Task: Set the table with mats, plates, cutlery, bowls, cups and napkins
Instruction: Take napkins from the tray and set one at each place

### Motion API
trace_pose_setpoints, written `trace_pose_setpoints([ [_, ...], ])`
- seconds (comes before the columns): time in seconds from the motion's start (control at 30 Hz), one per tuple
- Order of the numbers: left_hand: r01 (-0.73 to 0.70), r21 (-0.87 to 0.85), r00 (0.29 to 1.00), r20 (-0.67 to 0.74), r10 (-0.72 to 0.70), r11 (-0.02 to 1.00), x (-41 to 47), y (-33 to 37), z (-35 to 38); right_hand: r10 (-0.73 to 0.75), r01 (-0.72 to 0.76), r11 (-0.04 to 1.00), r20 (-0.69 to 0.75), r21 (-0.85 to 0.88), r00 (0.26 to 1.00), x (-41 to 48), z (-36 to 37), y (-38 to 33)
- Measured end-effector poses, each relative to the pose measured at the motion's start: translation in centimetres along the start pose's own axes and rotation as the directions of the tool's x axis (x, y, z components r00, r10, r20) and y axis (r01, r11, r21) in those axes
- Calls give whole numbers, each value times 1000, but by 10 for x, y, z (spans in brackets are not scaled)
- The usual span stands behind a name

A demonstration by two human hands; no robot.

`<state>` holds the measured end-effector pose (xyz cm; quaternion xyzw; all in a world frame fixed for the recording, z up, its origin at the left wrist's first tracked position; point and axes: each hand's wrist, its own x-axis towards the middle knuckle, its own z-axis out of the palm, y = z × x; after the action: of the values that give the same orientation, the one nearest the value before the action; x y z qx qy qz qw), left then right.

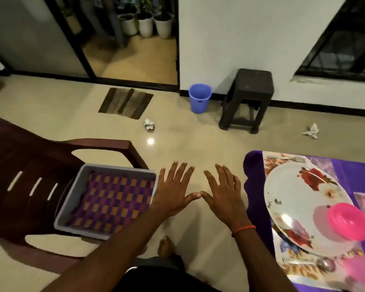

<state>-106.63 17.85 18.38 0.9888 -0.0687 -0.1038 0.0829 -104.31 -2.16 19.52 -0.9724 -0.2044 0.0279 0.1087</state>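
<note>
Far left of the fingers: brown plastic chair. A grey tray sits on its seat with a checked mat, orange and purple, lying flat inside. The tray's right edge is just beside the left hand.

Centre: left hand and right hand are both held palm down above the floor, holding nothing. The fingers of both hands are straight and spread apart. The two thumb tips touch between the hands. There is a red thread round the right wrist. Below the hands, a bare foot is on the floor.

Beyond the fingertips, well apart from them: a crumpled paper, a blue bin and a dark stool against the wall.

Right of the fingers: tabletop under a purple cloth, with its near edge just beside the right hand. A flowered mat lies on it and a flowered plate sits on the mat. A pink bowl stands on the plate's right part. A fork lies on the mat beyond the plate and a spoon lies on its near side. Neither hand touches the tabletop or anything on it.
</note>
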Motion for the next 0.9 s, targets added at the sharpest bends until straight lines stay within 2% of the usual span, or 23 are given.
trace_pose_setpoints([
  [0.27,215,-47,976,19,-215,975,-21,-92,7,-191,191,982,124,12,974,75,35,-77],
  [0.53,448,-123,893,99,-438,886,-64,-150,43,-417,422,905,278,48,865,124,77,-146],
  [0.7,594,-190,804,161,-572,782,-89,-182,67,-513,527,846,402,84,759,149,115,-183],
  [0.8,693,-214,720,226,-656,688,-101,-201,89,-565,580,806,446,118,694,162,146,-202],
  [0.9,756,-250,653,233,-721,604,-110,-212,115,-572,597,790,521,142,633,174,174,-218],
])
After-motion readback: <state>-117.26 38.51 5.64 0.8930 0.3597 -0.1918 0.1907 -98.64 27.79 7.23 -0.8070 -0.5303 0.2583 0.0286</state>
